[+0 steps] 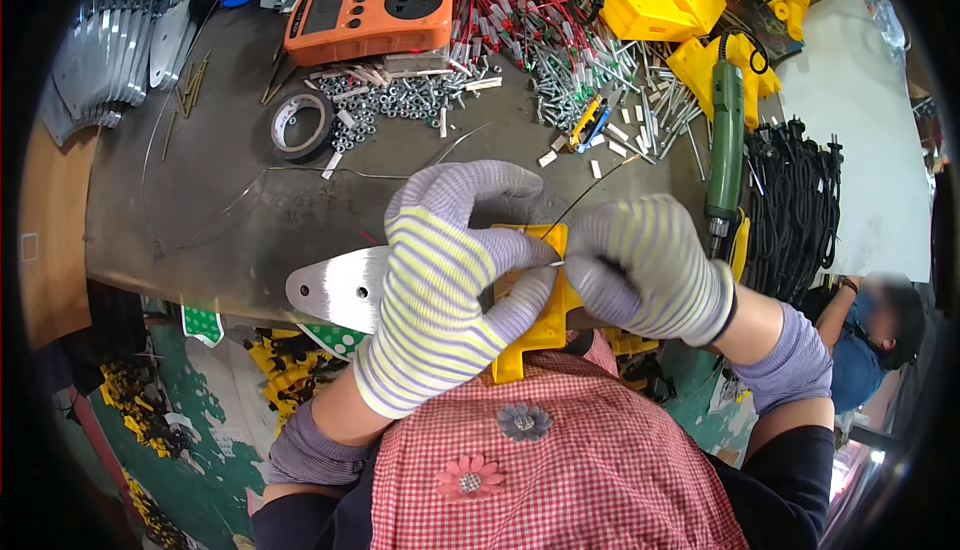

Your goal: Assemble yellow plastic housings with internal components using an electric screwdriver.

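Striped knit gloves cover both hands. My left hand [440, 280] is closed in a pinch, thumb and forefinger tips meeting on a small white piece [558, 263] too small to name. Right beside those tips, my right hand [650, 270] has its fingers curled in and slightly smeared; anything inside them is hidden. A thin dark wire [590, 193] slants up and right from between the hands. Below them lies a yellow plastic housing [545, 335], partly covered by my left hand. A flat metal blade with holes [335, 288] shows left of that hand, its right end hidden.
Behind my hands are a roll of black tape [302, 125], an orange meter [370, 18], heaped nuts [395, 105], red-wired parts [510, 10] and screws [575, 80]. To the right lie a green electric screwdriver [726, 140] and black cords [790, 200]. A person [870, 335] sits beyond.
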A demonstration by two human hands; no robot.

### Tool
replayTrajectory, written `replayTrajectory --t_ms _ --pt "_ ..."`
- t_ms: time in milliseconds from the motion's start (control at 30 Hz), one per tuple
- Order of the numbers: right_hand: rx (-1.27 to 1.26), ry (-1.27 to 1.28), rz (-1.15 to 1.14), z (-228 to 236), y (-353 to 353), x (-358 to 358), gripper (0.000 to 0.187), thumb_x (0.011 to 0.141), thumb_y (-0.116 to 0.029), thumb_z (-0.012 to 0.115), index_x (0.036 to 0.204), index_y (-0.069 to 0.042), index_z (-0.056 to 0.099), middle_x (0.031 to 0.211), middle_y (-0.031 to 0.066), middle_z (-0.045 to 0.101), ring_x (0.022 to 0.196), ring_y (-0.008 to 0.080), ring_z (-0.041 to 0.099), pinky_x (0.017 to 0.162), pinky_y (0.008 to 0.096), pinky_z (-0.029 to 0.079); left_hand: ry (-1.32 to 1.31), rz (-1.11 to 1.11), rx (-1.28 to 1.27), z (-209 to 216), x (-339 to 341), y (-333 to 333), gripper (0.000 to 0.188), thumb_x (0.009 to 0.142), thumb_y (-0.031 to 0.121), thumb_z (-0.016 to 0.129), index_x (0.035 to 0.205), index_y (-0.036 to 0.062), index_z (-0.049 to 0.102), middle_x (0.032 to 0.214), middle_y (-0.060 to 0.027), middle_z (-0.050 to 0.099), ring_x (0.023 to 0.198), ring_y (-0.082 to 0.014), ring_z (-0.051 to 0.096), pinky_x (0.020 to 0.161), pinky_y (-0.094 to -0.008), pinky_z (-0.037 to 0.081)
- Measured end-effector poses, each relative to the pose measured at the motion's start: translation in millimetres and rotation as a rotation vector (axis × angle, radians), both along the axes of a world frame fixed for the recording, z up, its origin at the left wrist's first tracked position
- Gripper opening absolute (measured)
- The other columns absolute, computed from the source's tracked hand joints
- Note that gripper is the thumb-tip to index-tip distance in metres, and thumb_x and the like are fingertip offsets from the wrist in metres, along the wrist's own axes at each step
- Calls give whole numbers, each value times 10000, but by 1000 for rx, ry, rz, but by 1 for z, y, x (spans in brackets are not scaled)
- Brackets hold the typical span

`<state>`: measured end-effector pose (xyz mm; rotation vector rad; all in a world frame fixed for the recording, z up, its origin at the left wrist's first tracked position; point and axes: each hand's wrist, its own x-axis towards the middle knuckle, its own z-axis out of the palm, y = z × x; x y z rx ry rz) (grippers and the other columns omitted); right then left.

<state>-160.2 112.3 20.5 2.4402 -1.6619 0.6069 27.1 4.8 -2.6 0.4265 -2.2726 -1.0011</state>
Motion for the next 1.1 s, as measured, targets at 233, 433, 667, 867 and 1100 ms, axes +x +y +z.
replayTrajectory --t_ms 233,433,667,867,1100 --pt "1132 -1330 -565 37 9 12 269 973 -271 585 896 -21 650 640 45 602 560 202 617 486 335 451 -60 105 -358 6 7 7 197 598 114 783 782 150 722 1145 -91 651 1098 -318 565 940 -472 429" --pt "101 -45 -84 14 3 2 221 759 -309 682 873 -121 659 762 24 608 709 236 626 583 382 479 -62 40 -125 0 5 1 178 634 86 773 809 60 747 1232 -152 604 1125 -330 548 954 -413 453" --pt "15 106 106 12 -4 -1 151 668 -267 655 720 -139 593 675 5 520 650 206 584 521 365 439 -149 -186 209 8 3 -19 142 661 59 769 786 21 715 1308 -167 574 1162 -292 578 942 -367 483" --pt "470 -666 -210 17 1 19 130 777 -209 657 769 -87 613 601 4 452 551 137 513 487 316 394 -94 -64 68 10 4 -11 133 666 99 786 738 70 678 1226 -133 613 1110 -292 590 967 -406 452" --pt "849 -1262 -222 15 19 12 124 945 -127 603 937 -7 636 621 20 564 454 130 508 460 283 405 -37 62 -398 3 6 -1 173 619 142 785 775 165 715 1198 -104 632 1146 -353 532 1001 -502 387"
